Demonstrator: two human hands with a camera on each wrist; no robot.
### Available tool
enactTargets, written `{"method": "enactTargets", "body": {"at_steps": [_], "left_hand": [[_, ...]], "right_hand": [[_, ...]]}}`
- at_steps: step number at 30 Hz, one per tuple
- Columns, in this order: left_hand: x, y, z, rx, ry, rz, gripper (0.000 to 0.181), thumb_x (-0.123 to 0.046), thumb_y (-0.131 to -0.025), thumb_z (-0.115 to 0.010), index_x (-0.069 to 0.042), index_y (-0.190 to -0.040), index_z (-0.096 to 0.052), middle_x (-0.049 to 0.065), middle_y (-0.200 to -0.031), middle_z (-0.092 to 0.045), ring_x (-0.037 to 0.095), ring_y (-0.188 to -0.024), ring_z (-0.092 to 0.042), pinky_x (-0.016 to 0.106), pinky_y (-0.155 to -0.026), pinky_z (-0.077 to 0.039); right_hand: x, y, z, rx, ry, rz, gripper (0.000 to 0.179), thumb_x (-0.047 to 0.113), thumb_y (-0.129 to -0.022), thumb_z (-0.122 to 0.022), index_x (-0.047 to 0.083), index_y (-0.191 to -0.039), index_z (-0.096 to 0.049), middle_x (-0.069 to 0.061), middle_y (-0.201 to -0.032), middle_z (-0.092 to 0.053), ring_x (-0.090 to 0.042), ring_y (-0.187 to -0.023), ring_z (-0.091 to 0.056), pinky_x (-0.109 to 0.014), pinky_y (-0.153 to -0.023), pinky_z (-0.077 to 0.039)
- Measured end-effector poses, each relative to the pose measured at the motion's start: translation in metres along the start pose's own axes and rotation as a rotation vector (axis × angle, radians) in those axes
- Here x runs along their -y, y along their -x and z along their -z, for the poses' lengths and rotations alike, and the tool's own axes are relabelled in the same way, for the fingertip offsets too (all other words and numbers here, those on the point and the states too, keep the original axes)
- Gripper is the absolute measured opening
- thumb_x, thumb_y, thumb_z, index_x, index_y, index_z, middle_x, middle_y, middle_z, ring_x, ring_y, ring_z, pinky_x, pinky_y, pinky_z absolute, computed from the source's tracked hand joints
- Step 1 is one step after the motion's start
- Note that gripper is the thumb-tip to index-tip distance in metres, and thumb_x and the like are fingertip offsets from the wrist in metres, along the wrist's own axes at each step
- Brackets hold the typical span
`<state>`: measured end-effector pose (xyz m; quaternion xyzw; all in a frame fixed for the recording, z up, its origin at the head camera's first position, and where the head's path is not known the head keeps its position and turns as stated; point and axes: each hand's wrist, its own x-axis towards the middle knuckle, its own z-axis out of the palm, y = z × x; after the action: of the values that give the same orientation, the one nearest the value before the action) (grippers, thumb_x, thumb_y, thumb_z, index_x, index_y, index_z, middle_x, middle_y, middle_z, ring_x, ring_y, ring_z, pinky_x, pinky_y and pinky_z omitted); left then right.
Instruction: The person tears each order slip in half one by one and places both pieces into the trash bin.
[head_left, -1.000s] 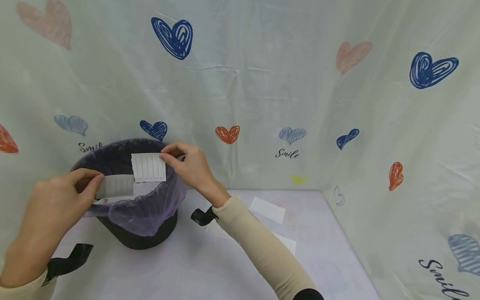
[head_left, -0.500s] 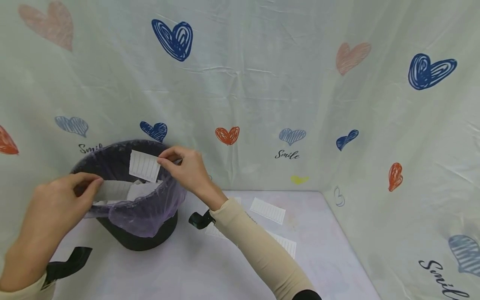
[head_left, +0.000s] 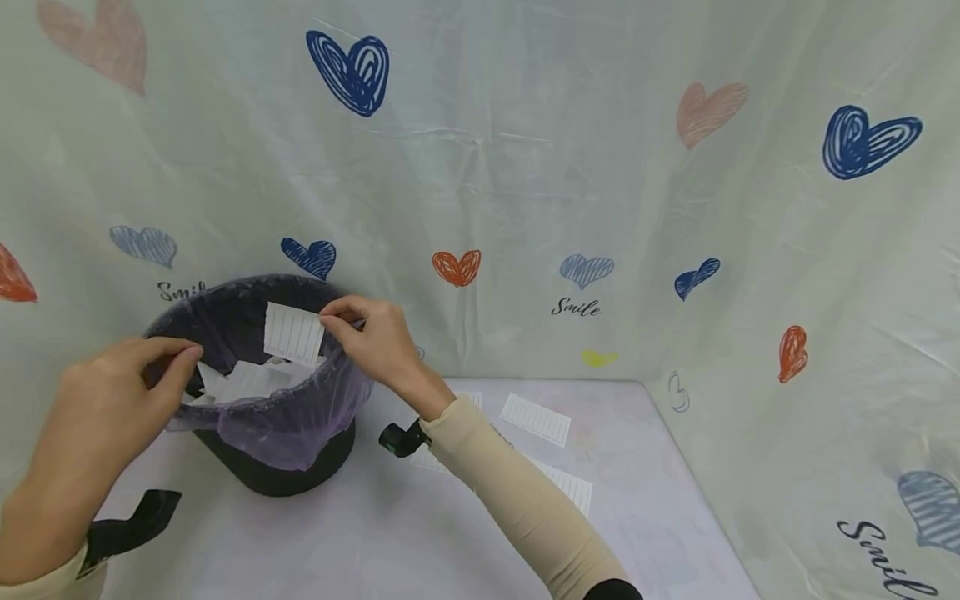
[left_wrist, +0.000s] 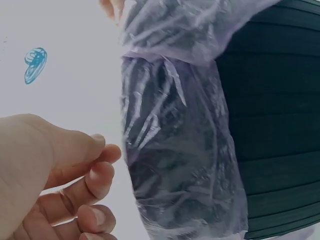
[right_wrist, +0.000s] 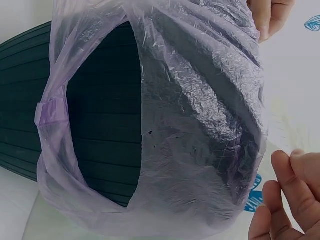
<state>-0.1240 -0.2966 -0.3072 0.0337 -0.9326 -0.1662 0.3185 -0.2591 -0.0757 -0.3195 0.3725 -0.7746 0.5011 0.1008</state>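
A dark green bin (head_left: 277, 462) lined with a thin purple plastic bag (head_left: 292, 429) stands on the left of the table. My right hand (head_left: 378, 337) pinches a piece of lined white paper (head_left: 291, 332) by its edge between thumb and fingertips, over the bin's opening. In the right wrist view the paper does not show. My left hand (head_left: 123, 396) is at the near left rim, thumb and index tips close together, other fingers loosely curled, with nothing between them in the left wrist view. White paper pieces (head_left: 251, 379) lie inside the bin.
Several lined paper sheets (head_left: 536, 419) lie on the white table (head_left: 652, 508) right of the bin, partly covered by the right sleeve (head_left: 510, 487). A curtain with printed hearts (head_left: 517, 183) hangs behind and at the right.
The paper piece that my left hand held has dropped into the bin. My right hand has lowered slightly, and its paper piece has tilted.
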Motion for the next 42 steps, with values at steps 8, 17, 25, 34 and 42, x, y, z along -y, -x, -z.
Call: {"method": "enactTargets", "body": {"at_steps": [8, 17, 25, 34, 42], "left_hand": [[-0.007, 0.002, 0.005, -0.028, 0.006, -0.006, 0.019, -0.006, -0.091, -0.074, 0.01, -0.1, -0.071, 0.025, -0.077, -0.065, 0.029, -0.061, -0.049, 0.023, -0.044, -0.034], [-0.021, 0.009, 0.001, -0.095, 0.065, -0.074, 0.018, -0.004, -0.087, -0.077, 0.008, -0.1, -0.073, 0.023, -0.075, -0.067, 0.022, -0.061, -0.047, 0.016, -0.047, -0.031], [-0.041, 0.017, -0.012, -0.178, 0.214, -0.172, 0.02, 0.001, -0.082, -0.081, 0.002, -0.101, -0.078, 0.017, -0.079, -0.073, -0.009, -0.063, -0.045, 0.004, -0.055, -0.036], [-0.074, 0.031, -0.045, -0.163, 0.488, -0.407, 0.03, 0.006, -0.079, -0.08, -0.004, -0.108, -0.077, 0.0, -0.081, -0.07, -0.001, -0.068, -0.057, 0.01, -0.063, -0.048], [-0.091, 0.05, -0.088, -0.039, 0.633, -0.429, 0.04, 0.007, -0.078, -0.081, -0.008, -0.114, -0.074, -0.003, -0.092, -0.071, 0.006, -0.076, -0.061, 0.014, -0.067, -0.051]], "right_hand": [[-0.002, -0.003, 0.001, 0.022, 0.014, 0.036, 0.018, 0.013, -0.103, -0.064, 0.006, -0.111, -0.078, -0.007, -0.1, -0.079, -0.003, -0.066, -0.056, -0.013, -0.057, -0.044], [-0.006, -0.003, -0.002, 0.039, -0.006, 0.081, 0.019, 0.009, -0.099, -0.068, 0.002, -0.113, -0.078, -0.011, -0.108, -0.079, -0.001, -0.065, -0.057, -0.013, -0.055, -0.039], [-0.012, 0.005, 0.005, -0.015, -0.127, 0.031, 0.021, 0.01, -0.1, -0.067, 0.002, -0.116, -0.077, -0.013, -0.106, -0.079, -0.013, -0.086, -0.074, -0.015, -0.059, -0.045], [-0.033, 0.034, 0.037, -0.149, -0.074, 0.085, 0.024, 0.015, -0.1, -0.069, 0.004, -0.12, -0.075, -0.011, -0.113, -0.077, -0.02, -0.101, -0.072, -0.023, -0.084, -0.057], [-0.064, 0.072, 0.054, -0.207, -0.035, 0.005, 0.026, 0.015, -0.098, -0.07, 0.008, -0.123, -0.073, -0.011, -0.114, -0.076, -0.022, -0.106, -0.071, -0.036, -0.086, -0.059]]}}
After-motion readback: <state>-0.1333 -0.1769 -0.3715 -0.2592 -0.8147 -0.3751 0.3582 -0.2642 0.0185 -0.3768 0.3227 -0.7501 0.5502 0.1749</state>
